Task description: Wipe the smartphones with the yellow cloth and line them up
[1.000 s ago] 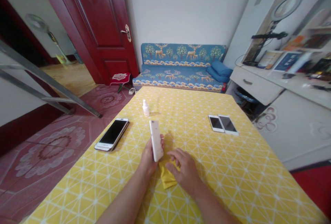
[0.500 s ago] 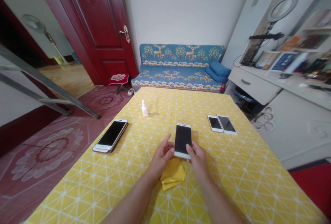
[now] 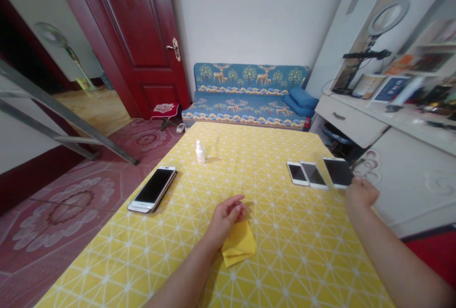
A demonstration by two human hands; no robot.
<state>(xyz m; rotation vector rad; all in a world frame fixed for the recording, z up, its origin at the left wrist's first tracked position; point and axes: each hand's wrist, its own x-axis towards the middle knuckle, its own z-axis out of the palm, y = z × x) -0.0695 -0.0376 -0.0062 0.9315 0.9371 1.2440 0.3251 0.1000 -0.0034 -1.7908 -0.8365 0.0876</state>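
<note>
At the table's right side my right hand (image 3: 360,193) grips the near end of a white smartphone (image 3: 337,173) with a dark screen. Just left of it, two smaller white phones lie side by side: a small phone (image 3: 297,173) and a longer phone (image 3: 314,175). My left hand (image 3: 228,215) rests above the middle of the table with its fingers loosely curled and apart, holding nothing. Partly beneath its wrist lies a folded yellow cloth (image 3: 240,246).
On the left, a white phone (image 3: 152,189) lies on top of another device. A white spray bottle (image 3: 200,153) stands farther back on the patterned yellow tablecloth (image 3: 270,270). A white cabinet (image 3: 409,170) borders the right side, and a blue sofa (image 3: 245,99) stands behind.
My right hand has carried the white smartphone from the table's middle to the right, beside the two phones. My left hand has let go of it and stays near the cloth.
</note>
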